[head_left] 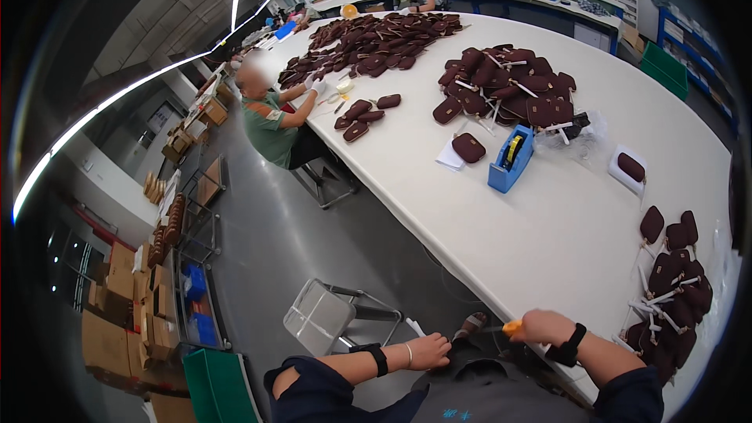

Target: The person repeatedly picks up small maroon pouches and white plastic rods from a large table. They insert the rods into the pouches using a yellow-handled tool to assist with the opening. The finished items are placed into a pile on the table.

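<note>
My right hand (546, 327) is closed around an orange-handled tool (513, 328) at the table's front edge. A thin part seems to point left from the handle, but its kind is unclear. Over my lap is my left hand (429, 352), its fingers curled in. A small white strip (414, 327) shows just beyond that hand; whether the fingers hold it is hidden. To the right of my right hand lies a heap of dark maroon pouches (680, 286) with white strips attached.
On the white table (439, 196) stand a blue tape dispenser (511, 160), a larger pouch heap (509, 86) and a single pouch (468, 148). A metal stool (319, 317) is at my left. Another person (270, 125) with white gloves sits along the table's left edge.
</note>
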`<action>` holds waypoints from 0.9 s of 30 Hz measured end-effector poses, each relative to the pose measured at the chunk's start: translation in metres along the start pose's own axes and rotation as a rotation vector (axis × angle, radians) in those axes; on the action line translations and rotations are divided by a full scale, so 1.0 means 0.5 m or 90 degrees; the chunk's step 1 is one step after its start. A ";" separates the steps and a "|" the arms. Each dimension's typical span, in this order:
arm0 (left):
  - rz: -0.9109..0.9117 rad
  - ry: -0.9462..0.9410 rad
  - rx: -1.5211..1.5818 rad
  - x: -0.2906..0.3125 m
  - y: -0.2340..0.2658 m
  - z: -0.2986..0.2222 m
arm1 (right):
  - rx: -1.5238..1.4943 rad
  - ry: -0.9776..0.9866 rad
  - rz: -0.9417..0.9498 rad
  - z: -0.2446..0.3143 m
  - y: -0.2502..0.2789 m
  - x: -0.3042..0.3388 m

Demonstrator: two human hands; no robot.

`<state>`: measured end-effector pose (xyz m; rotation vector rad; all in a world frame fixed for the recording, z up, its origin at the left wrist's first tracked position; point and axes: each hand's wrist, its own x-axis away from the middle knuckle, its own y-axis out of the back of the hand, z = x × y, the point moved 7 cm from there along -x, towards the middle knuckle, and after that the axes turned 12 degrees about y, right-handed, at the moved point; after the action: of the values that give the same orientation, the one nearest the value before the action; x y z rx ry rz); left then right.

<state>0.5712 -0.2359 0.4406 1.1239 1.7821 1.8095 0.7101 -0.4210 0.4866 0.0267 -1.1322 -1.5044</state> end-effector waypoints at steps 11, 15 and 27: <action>0.007 0.025 -0.029 -0.064 0.091 0.080 | -0.423 -0.039 -0.077 -0.046 -0.033 0.099; -0.083 0.143 0.032 -0.057 0.165 0.138 | -0.632 -0.123 -0.360 -0.148 -0.057 0.184; -0.462 0.463 1.388 -0.023 0.307 0.204 | -0.726 -0.136 -0.537 -0.135 -0.179 0.262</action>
<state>0.6950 -0.1979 0.5721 -0.2403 3.5594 -0.9290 0.6426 -0.5781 0.4668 -0.5002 -0.2342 -2.7816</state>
